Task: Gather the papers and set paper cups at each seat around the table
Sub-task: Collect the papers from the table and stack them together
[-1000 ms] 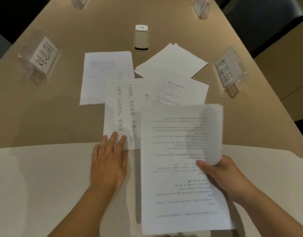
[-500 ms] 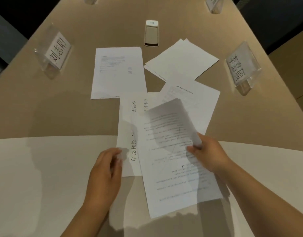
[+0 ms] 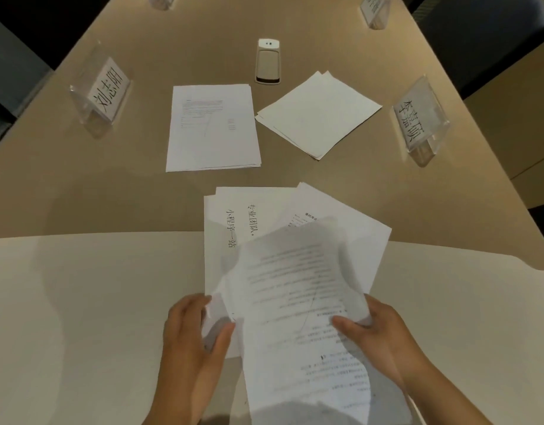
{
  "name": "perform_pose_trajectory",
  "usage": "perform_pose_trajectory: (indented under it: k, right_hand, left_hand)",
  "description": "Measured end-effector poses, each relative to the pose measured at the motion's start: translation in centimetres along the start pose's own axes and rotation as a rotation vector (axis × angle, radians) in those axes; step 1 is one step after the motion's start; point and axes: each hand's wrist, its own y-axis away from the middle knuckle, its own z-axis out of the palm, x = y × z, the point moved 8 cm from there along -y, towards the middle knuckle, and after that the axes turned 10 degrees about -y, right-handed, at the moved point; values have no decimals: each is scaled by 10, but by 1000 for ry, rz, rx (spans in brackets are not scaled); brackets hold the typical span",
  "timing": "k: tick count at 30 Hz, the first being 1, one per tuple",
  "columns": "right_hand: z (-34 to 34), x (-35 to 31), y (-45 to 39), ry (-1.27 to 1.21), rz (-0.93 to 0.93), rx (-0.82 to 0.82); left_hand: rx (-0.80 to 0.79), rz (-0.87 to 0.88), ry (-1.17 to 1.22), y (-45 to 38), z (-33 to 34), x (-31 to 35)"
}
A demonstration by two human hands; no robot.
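Observation:
A loose bundle of printed sheets (image 3: pixel 295 286) lies near the table's front edge, fanned and partly lifted. My left hand (image 3: pixel 191 338) pinches the bundle's left lower corner, thumb on top. My right hand (image 3: pixel 378 338) grips the top sheet and those under it at the right side, thumb on the text. Farther back lie a printed stack (image 3: pixel 212 127) and a blank white stack (image 3: pixel 318 113), both flat and untouched. No paper cups are in view.
Clear name stands sit at the left (image 3: pixel 103 92), the right (image 3: pixel 419 118) and the far right (image 3: pixel 375 9). A small white device (image 3: pixel 267 61) lies at the table's (image 3: pixel 80 194) middle back. A dark chair (image 3: pixel 494 41) stands at the upper right.
The sheets near me have been pulled together toward the front edge. My left hand went from lying flat on a sheet to pinching the bundle's corner; my right hand brought its sheet down onto the bundle.

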Motion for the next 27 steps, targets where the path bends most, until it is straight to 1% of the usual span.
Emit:
perform_pose_trajectory:
  k: [3, 6, 8, 10, 12, 14, 16, 17, 21, 22, 25, 27]
  right_hand:
    - [-16, 0, -17, -51, 13, 168]
    - [-28, -4, -33, 109, 36, 360]
    - [-24, -13, -36, 240, 41, 429]
    - [-11, -23, -37, 349, 21, 405]
    - [6, -28, -41, 435, -44, 315]
    - [19, -35, -42, 468, -118, 234]
    - [24, -41, -40, 408, -160, 205]
    - [22, -41, -39, 321, -165, 214]
    - [10, -35, -27, -172, -62, 277]
    - [10, -32, -25, -241, -23, 273]
    - [18, -21, -19, -296, 87, 212]
    - [29, -13, -14, -261, 113, 149]
  left_hand:
    - [-29, -119, -41, -26, 3, 8]
    - [-48, -142, -69, -49, 10, 22]
    - [-53, -127, -113, -56, 15, 29]
    - [-71, -95, -95, -57, 20, 34]
    - [-96, -60, -57, -54, 25, 37]
    - [-127, -23, -62, -49, 28, 39]
    - [-152, -27, -66, -44, 28, 35]
    - [-157, -46, -60, -42, 27, 32]
    - [-138, -97, -64, -30, 21, 22]
    - [-134, -99, -65, -27, 19, 22]
    - [-128, -94, -68, -17, 16, 21]
    - [-130, -83, -70, -8, 13, 22]
